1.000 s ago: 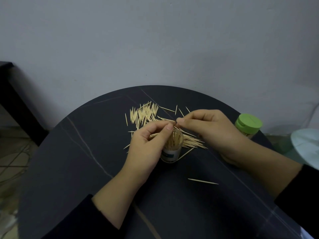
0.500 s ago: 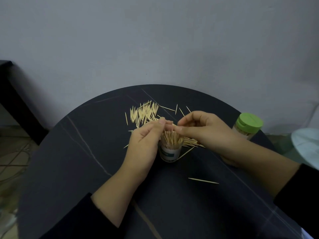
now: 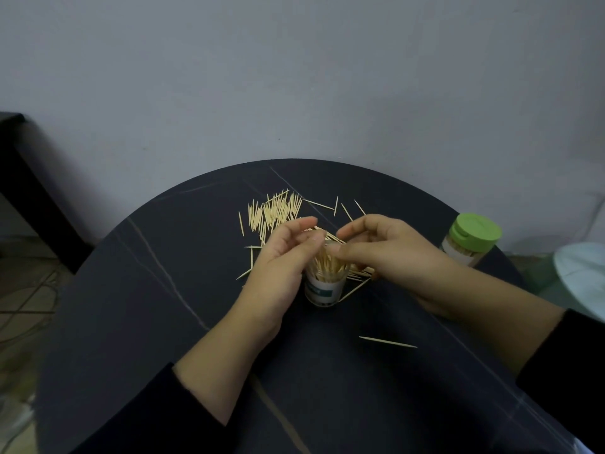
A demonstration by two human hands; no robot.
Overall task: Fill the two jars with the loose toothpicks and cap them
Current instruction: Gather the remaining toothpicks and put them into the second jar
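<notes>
The work surface is a round, dark tabletop with thin pale veins (image 3: pixel 163 322), set against a plain grey wall (image 3: pixel 294 77). A dark piece of furniture (image 3: pixel 19 178) stands at the far left, with tiled floor (image 3: pixel 23 290) below it. A pale, rounded object (image 3: pixel 582 276) is cut off by the right edge of the view and cannot be identified. A clear plastic jar with a white and teal label (image 3: pixel 322 291) stands upright and uncapped at the centre of the table, packed with upright wooden toothpicks (image 3: pixel 329 267). The left hand (image 3: pixel 281 270) is just left of this jar, its heel close to the jar wall. Its fingers are loosely curved, with thumb and forefinger apart above the jar mouth, and nothing is visible in them. The right hand (image 3: pixel 389 253) is just right of the jar. Its thumb tip reaches over the jar mouth at the toothpick tips and its forefinger curls above. Whether it pinches a toothpick cannot be determined. Both forearms emerge from black sleeves (image 3: pixel 137 417). A loose pile of pale wooden toothpicks (image 3: pixel 275 211) lies on the table beyond the hands, with strays spread to the right behind the open jar. A single toothpick (image 3: pixel 388 342) lies apart, nearer than the jar and to the right. A second jar with a green lid (image 3: pixel 471 240) stands capped and full near the right rim, beyond the right wrist.
</notes>
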